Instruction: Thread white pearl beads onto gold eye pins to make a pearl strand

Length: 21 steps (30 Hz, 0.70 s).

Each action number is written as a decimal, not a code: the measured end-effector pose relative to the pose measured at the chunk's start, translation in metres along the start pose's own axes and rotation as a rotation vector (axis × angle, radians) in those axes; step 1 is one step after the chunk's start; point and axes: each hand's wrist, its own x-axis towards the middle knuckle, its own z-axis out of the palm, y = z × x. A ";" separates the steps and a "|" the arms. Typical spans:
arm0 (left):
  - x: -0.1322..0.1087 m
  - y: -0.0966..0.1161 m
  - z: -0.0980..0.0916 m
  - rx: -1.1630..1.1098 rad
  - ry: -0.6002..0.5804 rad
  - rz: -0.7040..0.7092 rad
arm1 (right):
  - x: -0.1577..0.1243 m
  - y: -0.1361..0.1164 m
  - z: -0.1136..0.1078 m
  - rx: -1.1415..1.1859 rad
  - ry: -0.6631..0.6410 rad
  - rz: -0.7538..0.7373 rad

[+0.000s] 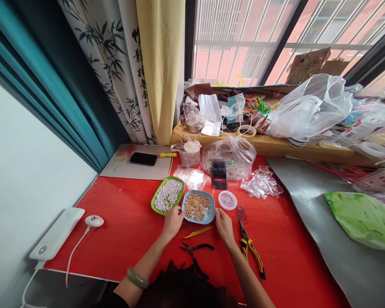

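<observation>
Both my hands are at a blue tray [186, 216] that holds many small gold beads [197, 206]. My left hand [173, 222] pinches the tray's left rim, and my right hand [223, 224] has its fingers closed at the right rim. To the left, almost touching it, is a green tray [153, 204] of pearly lilac-white beads [170, 193]. Below the blue tray lie yellow tweezers [197, 232] and small black-handled pliers [194, 250]. Yellow-and-black long-nose pliers [250, 248] rest beside my right forearm.
A clear spool [227, 200], a dark red scrap [241, 212] and crumpled clear packets [262, 182] lie right of the trays. Behind are plastic bags [234, 156], a tub [190, 155] and a phone [143, 158]. A white power strip [57, 233] sits far left. A grey sheet [308, 201] covers the right.
</observation>
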 end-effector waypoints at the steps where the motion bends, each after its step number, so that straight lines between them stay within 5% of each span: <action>1: -0.003 0.001 -0.003 -0.044 0.004 0.002 | -0.002 -0.003 -0.001 0.034 0.003 -0.009; 8: -0.042 0.026 -0.043 -0.378 0.072 0.060 | -0.025 -0.054 -0.033 0.247 0.071 -0.128; 15: -0.109 0.067 -0.101 -0.673 0.126 0.103 | -0.090 -0.116 -0.078 0.454 0.065 -0.211; 21: -0.140 0.085 -0.114 -0.875 0.247 0.042 | -0.127 -0.147 -0.097 0.746 0.050 -0.082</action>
